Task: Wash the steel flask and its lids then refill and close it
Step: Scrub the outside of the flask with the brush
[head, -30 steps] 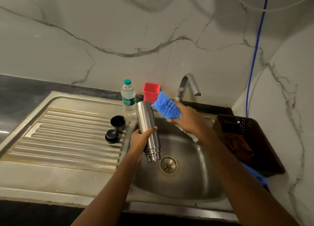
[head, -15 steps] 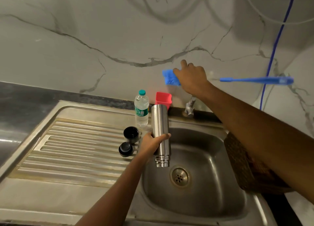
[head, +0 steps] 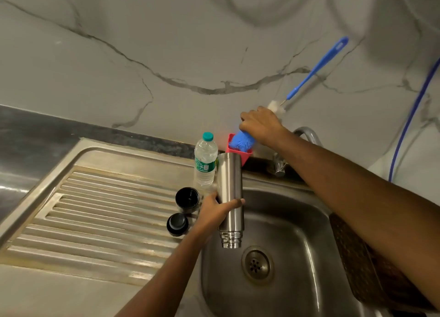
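Left hand (head: 214, 213) grips flask (head: 229, 173) mouth-down; outstretched right hand (head: 260, 123) holds brush (head: 242, 140) bristles-down.

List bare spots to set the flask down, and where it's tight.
Free: ribbed drainboard left of the black lids; basin floor around the drain. Tight: back rim, where water bottle, red holder and tap crowd and the right hand grips the brush; left hand holds the flask beside the lids.
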